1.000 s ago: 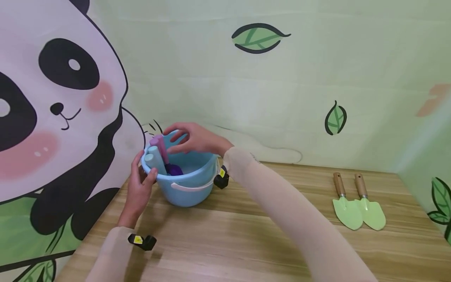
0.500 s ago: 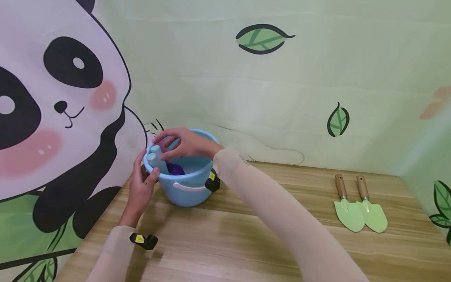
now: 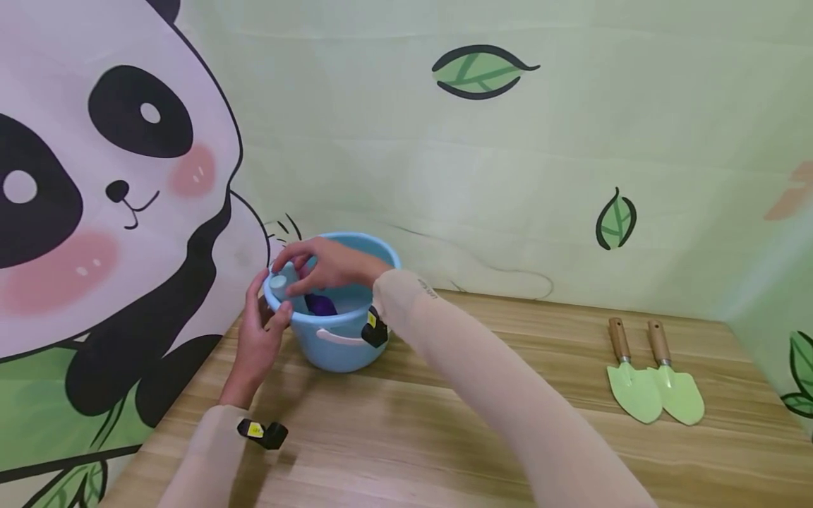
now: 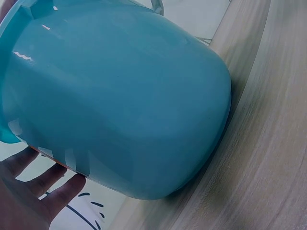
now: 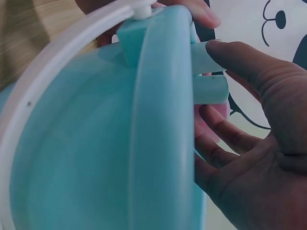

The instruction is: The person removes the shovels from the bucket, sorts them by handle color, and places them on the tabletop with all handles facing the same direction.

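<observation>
A light blue bucket (image 3: pixel 333 356) stands on the table, its pale handle (image 3: pixel 336 338) hanging down the front. My left hand (image 3: pixel 257 342) grips the bucket's left rim, thumb at the edge and fingers along the outside wall. Inside, light blue cylindrical handles (image 3: pixel 278 283) lean against that rim beside a dark purple scoop-like piece (image 3: pixel 320 305). My right hand (image 3: pixel 325 264) reaches over the bucket and pinches one light blue handle (image 5: pixel 204 56). In the right wrist view, a second blue handle (image 5: pixel 212 89) and a pink one (image 5: pixel 222 109) sit just under it. Their lower ends are hidden.
Two garden trowels with pale green blades (image 3: pixel 637 396) and wooden grips (image 3: pixel 658 342) lie side by side at the table's right. A wall cloth (image 3: pixel 406 155) printed with a panda and leaves rises behind the wooden tabletop (image 3: pixel 394 437).
My right hand has moved left and down from the pink handle's side onto the light blue handles, covering most of the pink one. My left hand keeps its hold on the rim.
</observation>
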Demonstrator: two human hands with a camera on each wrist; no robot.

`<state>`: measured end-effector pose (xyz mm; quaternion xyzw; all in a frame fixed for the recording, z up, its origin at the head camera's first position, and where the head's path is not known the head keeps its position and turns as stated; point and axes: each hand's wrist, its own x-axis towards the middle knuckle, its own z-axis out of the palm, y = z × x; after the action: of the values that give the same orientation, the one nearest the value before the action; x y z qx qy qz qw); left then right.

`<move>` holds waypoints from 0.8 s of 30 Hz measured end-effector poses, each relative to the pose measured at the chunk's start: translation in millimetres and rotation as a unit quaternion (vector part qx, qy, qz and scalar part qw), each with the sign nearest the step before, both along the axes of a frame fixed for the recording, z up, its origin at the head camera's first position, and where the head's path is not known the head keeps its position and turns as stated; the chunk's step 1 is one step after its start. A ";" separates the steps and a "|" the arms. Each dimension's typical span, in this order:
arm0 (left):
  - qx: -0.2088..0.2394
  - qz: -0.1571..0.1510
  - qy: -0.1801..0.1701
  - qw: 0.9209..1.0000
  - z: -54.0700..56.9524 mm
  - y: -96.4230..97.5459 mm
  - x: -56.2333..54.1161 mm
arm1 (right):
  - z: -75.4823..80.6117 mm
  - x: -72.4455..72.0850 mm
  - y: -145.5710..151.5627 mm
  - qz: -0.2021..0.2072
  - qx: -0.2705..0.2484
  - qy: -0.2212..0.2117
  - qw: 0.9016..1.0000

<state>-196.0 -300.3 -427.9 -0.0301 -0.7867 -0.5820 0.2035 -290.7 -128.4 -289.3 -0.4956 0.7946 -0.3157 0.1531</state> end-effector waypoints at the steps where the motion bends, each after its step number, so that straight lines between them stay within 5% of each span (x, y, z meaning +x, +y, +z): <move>1: 0.000 0.000 -0.001 1.000 0.4 0.3 0.4 | -0.5 -0.3 -0.9 0.002 0.002 0.002 1.000; 24: 0.014 -0.009 0.016 1.000 2.1 2.3 0.6 | -9.4 4.1 -10.6 -0.011 0.010 0.011 1.000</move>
<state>-195.4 -298.0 -425.8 -0.0431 -0.7750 -0.5941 0.2112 -286.6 -139.0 -298.6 -0.4884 0.8050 -0.3037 0.1457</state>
